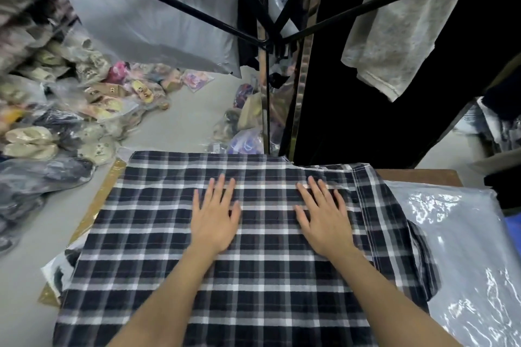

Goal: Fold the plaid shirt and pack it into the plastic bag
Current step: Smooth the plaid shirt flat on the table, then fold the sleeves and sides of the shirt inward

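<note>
- Left hand (215,217): palm down, fingers spread flat on the cloth; grips nothing, presses only.
- Right hand (324,218): same posture, palm down and splayed, nothing held; lies beside the left hand with a strip of cloth between them.
- Plaid shirt (174,276): dark check with white lines, spread flat under both hands, covering most of the work surface. Far edge lies straight; a hemmed edge (363,197) runs down the right side with a further layer folded beneath it.
- Handling, as judged: soft, light, limp woven cloth; will sag and slide if lifted by one point. Best taken by pinching two corners or a side edge, then laid over and smoothed by the palms.
- Plastic bag (465,248): clear, glossy, crinkled, lying flat just beside the shirt's right edge and touching it; looks slippery, and its mouth cannot be made out.
- Table (417,176): brown, showing only at the far right; a tan sheet (97,200) shows along the left.
- Obscured: collar, sleeves and buttons not visible; shirt's near edge cut off by the frame.
- Surroundings: bagged goods (84,110) heaped at left, blurred; hanging garments (394,36) above.
</note>
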